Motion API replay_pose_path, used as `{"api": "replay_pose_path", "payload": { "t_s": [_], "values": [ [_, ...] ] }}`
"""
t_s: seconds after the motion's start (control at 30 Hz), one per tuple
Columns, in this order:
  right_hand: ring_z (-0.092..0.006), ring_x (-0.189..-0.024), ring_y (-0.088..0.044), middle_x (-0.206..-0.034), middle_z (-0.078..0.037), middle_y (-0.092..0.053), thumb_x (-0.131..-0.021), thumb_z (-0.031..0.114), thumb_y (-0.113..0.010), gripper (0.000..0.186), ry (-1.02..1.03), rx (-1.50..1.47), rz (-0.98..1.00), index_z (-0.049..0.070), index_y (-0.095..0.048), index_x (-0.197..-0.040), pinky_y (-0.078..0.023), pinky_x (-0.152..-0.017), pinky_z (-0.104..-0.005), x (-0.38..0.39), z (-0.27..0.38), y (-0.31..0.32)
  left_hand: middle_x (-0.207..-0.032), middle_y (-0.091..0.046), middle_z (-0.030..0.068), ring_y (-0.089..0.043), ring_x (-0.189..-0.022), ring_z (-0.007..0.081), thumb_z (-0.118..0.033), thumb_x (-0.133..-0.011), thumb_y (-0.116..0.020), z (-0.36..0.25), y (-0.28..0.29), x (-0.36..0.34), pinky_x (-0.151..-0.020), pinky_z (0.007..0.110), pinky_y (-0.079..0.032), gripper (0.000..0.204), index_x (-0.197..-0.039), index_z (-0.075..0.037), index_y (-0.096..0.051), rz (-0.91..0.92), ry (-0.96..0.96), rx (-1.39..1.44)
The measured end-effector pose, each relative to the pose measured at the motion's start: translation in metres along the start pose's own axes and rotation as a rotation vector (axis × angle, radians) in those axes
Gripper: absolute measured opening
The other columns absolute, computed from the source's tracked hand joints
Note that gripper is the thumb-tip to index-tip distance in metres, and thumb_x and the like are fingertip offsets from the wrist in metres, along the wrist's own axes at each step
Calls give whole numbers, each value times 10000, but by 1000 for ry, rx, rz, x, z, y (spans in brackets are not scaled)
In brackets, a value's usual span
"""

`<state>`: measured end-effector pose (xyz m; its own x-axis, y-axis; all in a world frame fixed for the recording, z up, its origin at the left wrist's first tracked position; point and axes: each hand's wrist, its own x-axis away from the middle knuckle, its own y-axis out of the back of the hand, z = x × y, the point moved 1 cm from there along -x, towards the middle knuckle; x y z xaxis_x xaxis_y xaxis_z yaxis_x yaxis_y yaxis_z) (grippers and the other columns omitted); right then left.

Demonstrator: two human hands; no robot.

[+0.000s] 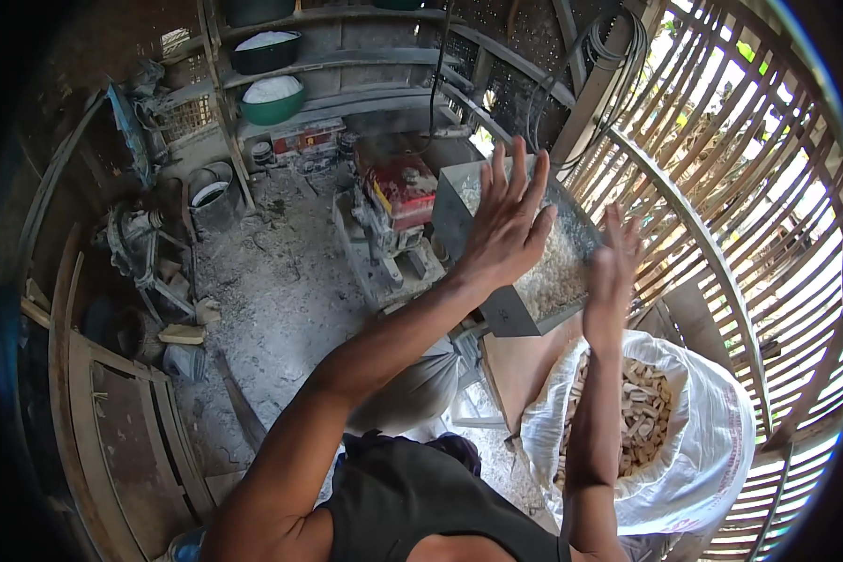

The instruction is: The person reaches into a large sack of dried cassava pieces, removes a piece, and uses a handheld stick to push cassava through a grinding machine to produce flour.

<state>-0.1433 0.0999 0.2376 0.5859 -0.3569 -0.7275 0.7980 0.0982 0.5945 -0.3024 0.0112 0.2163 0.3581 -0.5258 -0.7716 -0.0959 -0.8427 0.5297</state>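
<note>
A metal hopper (510, 317), box-shaped with grey walls, stands before me with whitish crushed pieces (554, 273) inside. Over its left part my left hand (508, 220) is raised, fingers stretched out and apart, holding nothing. My right hand (613, 267) is up at the hopper's right wall, its fingers spread and somewhat smeared by motion; nothing shows in it. Whether either hand touches the metal I cannot tell. Beyond the hopper on the left sits a red engine-like machine (405, 187) dusted with white powder.
At my right stands an open white sack (721, 421) full of pale dried chunks (642, 421). A grey cloth bag (407, 398) hangs below the hopper. A green basin (273, 108) and a black basin (265, 58) of white powder sit on shelves. Slatted wall (721, 169) closes the right side.
</note>
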Motion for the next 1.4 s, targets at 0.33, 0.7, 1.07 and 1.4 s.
{"api": "replay_pose_path", "payload": {
  "t_s": [0.33, 0.7, 1.07, 1.4],
  "values": [
    [-348, -1485, -129, -1534, -167, -347, -1022, 482, -270, 633, -58, 122, 155, 50, -399, -1465, 15, -1185, -496, 18, -4, -7, -1602, -21, 236, 24, -1473, 440, -254, -957, -470, -9, 13, 11, -1170, 569, -1, 689, -1552, -91, -163, -62, -110, 130],
    [-373, -1475, -140, -1522, -210, -339, -1008, 424, -399, 606, 24, 202, 52, 24, -380, -1462, -64, -1188, -501, 14, 18, -2, -1594, -19, 253, 2, -1470, 446, -259, -958, -494, 1, 1, 10, -1178, 571, -19, 703, -1552, -99, -154, 26, -63, 22],
    [-389, -1472, -139, -1544, -196, -306, -1006, 414, -401, 624, -136, 219, 402, -15, -364, -1457, -52, -1184, -528, 27, 4, -19, -1597, -45, 249, -2, -1474, 441, -292, -990, -459, -3, -5, 26, -1177, 550, -36, 677, -1548, -64, -151, 64, -38, 115],
    [-362, -1477, -144, -1500, -185, -390, -995, 484, -383, 609, -43, 237, 230, 82, -422, -1451, -43, -1197, -499, 38, 4, -31, -1612, -115, 170, -84, -1491, 306, -397, -983, -435, -27, 79, -15, -1203, 419, -59, 729, -1545, -46, -128, -140, 29, 480]
  ]
}}
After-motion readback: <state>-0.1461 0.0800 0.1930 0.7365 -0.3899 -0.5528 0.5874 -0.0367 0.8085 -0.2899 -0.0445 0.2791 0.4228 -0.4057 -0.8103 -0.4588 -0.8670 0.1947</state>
